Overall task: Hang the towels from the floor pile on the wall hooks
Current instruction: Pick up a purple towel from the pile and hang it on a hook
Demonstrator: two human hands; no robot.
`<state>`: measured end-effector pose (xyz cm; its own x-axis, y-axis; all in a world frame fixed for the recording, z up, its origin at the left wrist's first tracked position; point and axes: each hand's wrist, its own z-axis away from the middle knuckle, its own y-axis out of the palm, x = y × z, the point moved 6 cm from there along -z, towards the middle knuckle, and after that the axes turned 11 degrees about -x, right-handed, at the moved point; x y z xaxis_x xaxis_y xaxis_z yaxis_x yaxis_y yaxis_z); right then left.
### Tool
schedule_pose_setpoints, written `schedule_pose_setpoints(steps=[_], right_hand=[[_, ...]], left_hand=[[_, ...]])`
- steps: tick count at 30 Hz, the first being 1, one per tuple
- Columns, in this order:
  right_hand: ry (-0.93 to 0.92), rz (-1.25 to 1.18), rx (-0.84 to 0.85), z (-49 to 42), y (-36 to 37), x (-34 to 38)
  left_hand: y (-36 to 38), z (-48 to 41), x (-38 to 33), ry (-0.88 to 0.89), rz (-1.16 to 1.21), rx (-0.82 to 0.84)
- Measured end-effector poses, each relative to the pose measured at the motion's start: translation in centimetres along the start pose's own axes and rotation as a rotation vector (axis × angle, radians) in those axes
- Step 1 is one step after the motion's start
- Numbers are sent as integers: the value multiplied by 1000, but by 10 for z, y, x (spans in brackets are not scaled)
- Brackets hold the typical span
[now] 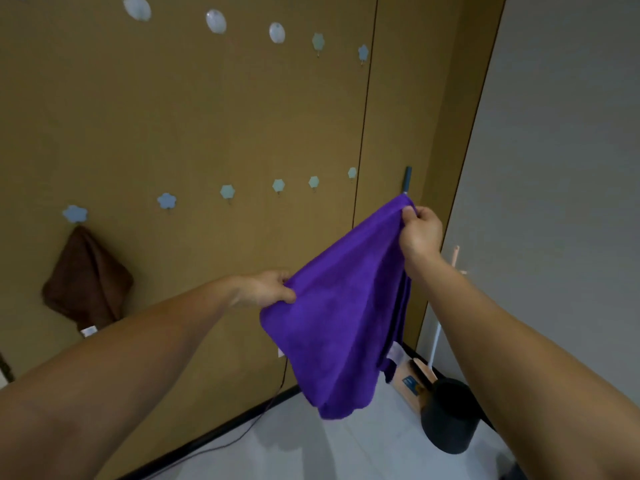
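Note:
A purple towel [343, 313] hangs in the air in front of a brown wall, held by both hands. My left hand [266, 289] pinches its left edge. My right hand [420, 232] grips its upper corner, higher and to the right. A brown towel [88, 282] hangs from a blue flower-shaped hook [75, 213] at the left. More flower hooks [227, 191] run in a row to the right of it, all bare. A second row of hooks [277, 32] sits higher on the wall. The floor pile is out of view.
A dark round bin [450, 415] stands on the pale floor at lower right, beside a cardboard box [410, 384] and a white pole [437, 336]. A black cable [242, 431] trails along the skirting. A grey wall [554, 168] meets the brown wall at the right.

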<state>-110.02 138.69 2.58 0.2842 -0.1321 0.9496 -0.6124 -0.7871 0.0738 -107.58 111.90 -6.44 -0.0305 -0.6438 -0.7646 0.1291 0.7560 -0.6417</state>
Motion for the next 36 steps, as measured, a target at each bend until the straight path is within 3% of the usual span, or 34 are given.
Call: schedule_pose_setpoints(steps=[4, 10, 16, 24, 30, 36], right_hand=[[12, 145, -47, 1, 17, -8], [-40, 230, -34, 24, 65, -8], [-55, 250, -66, 38, 95, -1], [-221, 473, -61, 55, 106, 2], [-139, 406, -16, 56, 101, -10], [-33, 285, 79, 55, 97, -27]], left_hand=[[-58, 3, 19, 94, -128, -148], [-147, 4, 34, 228, -385, -188], [-206, -3, 95, 113, -570, -134], [-241, -7, 132, -44, -231, -289], [-251, -3, 130, -99, 6, -494], [-241, 2, 132, -268, 232, -511]])
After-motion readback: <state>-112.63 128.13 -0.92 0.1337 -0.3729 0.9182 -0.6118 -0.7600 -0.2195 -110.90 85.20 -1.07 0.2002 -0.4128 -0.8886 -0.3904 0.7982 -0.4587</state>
